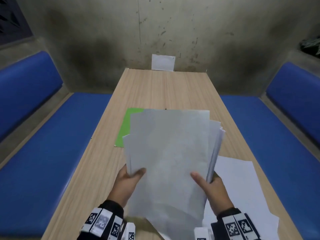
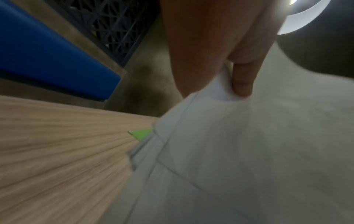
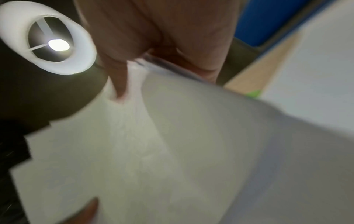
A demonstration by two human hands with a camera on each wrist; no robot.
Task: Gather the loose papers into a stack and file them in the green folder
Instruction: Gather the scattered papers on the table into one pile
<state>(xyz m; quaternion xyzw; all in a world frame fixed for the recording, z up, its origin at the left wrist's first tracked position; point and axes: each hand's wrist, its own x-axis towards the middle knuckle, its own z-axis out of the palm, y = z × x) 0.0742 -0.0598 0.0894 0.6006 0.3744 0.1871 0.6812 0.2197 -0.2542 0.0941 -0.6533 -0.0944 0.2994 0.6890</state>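
An uneven stack of white papers [image 1: 169, 158] is held up above the wooden table [image 1: 164, 89]. My left hand [image 1: 129, 181] grips its left edge, thumb on top. My right hand [image 1: 211, 186] grips its right edge, thumb lying on the top sheet. The left wrist view shows my thumb [image 2: 242, 77] pressing the stack of papers [image 2: 239, 151]; the right wrist view shows the thumb [image 3: 119, 81] on the same stack of papers [image 3: 153, 151]. The green folder [image 1: 129, 125] lies flat on the table beyond the stack, mostly hidden by it. More loose sheets [image 1: 242, 187] lie on the table under my right hand.
Blue padded benches [image 1: 52, 144] [image 1: 270, 135] flank the narrow table on both sides. A white card [image 1: 163, 62] leans on the stained wall at the table's far end. A sliver of the green folder [image 2: 141, 134] shows in the left wrist view.
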